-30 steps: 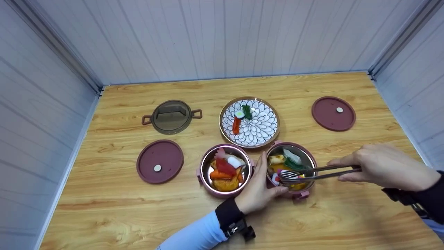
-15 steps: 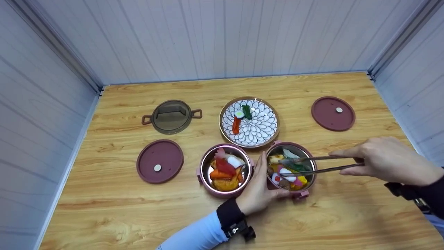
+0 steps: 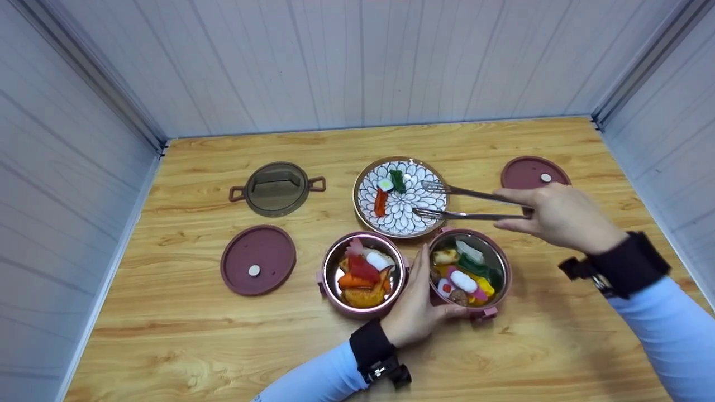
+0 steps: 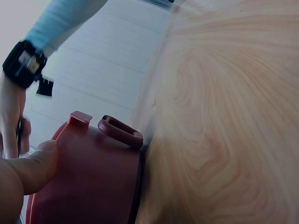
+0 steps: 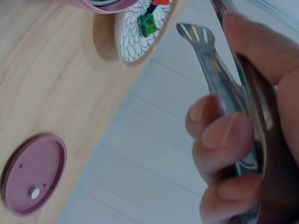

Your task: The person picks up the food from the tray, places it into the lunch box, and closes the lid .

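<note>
My right hand [image 3: 561, 215] holds steel tongs [image 3: 469, 216], their slotted tips spread over the patterned plate [image 3: 403, 219] with nothing between them. On the plate lie a dark green piece [image 3: 397, 181], a white round slice with a green centre [image 3: 385, 183] and a red strip [image 3: 380, 202]. My left hand [image 3: 410, 315] grips the right maroon lunch box [image 3: 507, 279], fingers along its left side and thumb [image 4: 39, 165] against its wall in the left wrist view. That box contains toy-like food: a white-and-pink piece [image 3: 463, 281], a brown ball [image 3: 458, 297] and greens [image 3: 472, 265].
A second lunch box [image 3: 352, 311] with red and orange food stands close left of my left hand. One maroon lid [image 3: 262, 245] lies at left, another [image 3: 525, 170] at back right, partly behind my right hand. A brown lid with two loops [image 3: 276, 198] lies back left.
My right hand has lifted the tongs out of the right lunch box and carried them up and left over the plate, tips apart. My left hand has stayed on the box.
</note>
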`<state>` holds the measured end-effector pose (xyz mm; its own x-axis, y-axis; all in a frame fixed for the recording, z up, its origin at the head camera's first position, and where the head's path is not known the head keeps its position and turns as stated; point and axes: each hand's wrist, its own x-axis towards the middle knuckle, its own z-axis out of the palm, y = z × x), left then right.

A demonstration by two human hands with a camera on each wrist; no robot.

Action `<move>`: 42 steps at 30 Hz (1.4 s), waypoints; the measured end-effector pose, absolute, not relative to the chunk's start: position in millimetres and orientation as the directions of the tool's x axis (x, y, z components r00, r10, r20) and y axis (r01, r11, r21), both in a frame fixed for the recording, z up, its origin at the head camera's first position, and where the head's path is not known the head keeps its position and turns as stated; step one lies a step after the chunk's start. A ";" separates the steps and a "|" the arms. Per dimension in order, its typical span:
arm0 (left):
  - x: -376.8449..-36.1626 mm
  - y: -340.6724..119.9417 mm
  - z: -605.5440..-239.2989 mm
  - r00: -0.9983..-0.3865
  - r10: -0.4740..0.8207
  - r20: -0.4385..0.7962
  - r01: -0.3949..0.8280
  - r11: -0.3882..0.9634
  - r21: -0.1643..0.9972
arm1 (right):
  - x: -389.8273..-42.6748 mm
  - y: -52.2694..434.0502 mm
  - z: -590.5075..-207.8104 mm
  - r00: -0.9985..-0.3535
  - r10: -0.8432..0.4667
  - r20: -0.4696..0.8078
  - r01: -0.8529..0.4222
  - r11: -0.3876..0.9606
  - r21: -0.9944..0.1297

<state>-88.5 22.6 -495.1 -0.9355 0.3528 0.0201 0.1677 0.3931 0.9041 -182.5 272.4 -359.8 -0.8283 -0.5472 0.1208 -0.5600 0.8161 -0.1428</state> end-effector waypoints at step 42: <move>-88.7 21.7 -495.6 -0.931 0.366 0.008 0.162 0.391 0.906 | -243.5 206.5 -368.0 -0.935 -0.302 -0.186 -0.273 0.948 -0.165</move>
<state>-88.7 21.7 -495.6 -0.9306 0.3660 0.0080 0.1616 0.3912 0.9060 -243.5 206.5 -368.0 -0.9351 -0.3017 -0.1861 -0.2729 0.9478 -0.1652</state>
